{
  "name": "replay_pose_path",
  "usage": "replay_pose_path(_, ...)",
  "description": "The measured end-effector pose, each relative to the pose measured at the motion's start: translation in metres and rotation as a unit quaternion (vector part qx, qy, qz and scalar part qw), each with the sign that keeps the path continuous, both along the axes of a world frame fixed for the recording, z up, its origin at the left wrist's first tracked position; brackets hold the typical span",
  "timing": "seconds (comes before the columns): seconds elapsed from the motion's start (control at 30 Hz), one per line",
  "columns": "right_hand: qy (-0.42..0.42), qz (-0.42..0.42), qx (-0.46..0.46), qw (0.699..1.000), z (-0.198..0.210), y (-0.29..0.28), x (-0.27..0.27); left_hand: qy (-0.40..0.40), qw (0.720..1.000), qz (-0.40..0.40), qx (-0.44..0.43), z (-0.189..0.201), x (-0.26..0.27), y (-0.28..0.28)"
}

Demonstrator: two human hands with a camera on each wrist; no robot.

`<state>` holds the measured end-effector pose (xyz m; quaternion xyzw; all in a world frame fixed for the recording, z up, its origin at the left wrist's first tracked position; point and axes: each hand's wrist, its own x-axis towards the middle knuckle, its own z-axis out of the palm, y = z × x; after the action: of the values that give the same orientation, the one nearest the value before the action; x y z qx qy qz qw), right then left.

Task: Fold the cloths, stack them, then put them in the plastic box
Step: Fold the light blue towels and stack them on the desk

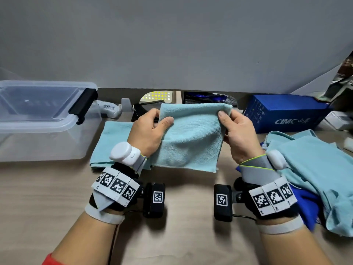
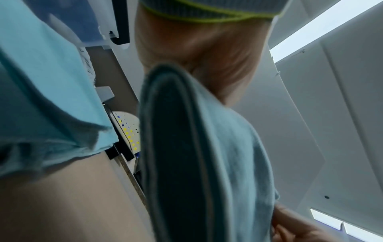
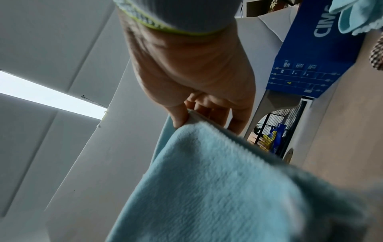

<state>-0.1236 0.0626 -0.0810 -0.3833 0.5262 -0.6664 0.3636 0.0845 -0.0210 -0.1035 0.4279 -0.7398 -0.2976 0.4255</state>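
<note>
Nearest to the camera is the bare, matte beige table, with open room between the two forearms. Above it both hands hold one folded cloth in the air, over the middle of the table. This cloth is light blue, soft and fuzzy like microfibre, almost square, with a stitched lower edge that hangs free. The left hand pinches the upper left corner, thumb on the front and fingers curled behind. The right hand pinches the upper right corner in the same way. In the left wrist view the folded layers show as a dark narrow loop.

Under the left hand a second folded cloth of the same colour lies flat on the table. At the right side a loose pile of cloths lies crumpled, light blue with some dark blue under it, and it reaches the right edge of the view.

Farther left stands the plastic box, clear, with rounded corners and a black latch, near the flat cloth but apart from it. Farther right lies a blue carton with white letters. Behind is a plain grey wall.
</note>
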Motion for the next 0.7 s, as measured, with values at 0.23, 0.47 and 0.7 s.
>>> replay_pose_path(0.23, -0.006, -0.016, 0.041, 0.999, 0.007, 0.004, -0.007, 0.182, 0.968, -0.155, 0.076, 0.01, -0.005, 0.006)
replay_pose_path(0.47, 0.226, 0.009, -0.02, 0.974, 0.02, 0.015, 0.004, -0.009, 0.983, -0.173, -0.053, 0.018, -0.013, 0.021)
replay_pose_path(0.7, 0.182, 0.107, -0.005, 0.977, 0.01, 0.012, 0.02, -0.049, 0.981, -0.176, -0.062, 0.021, -0.014, 0.028)
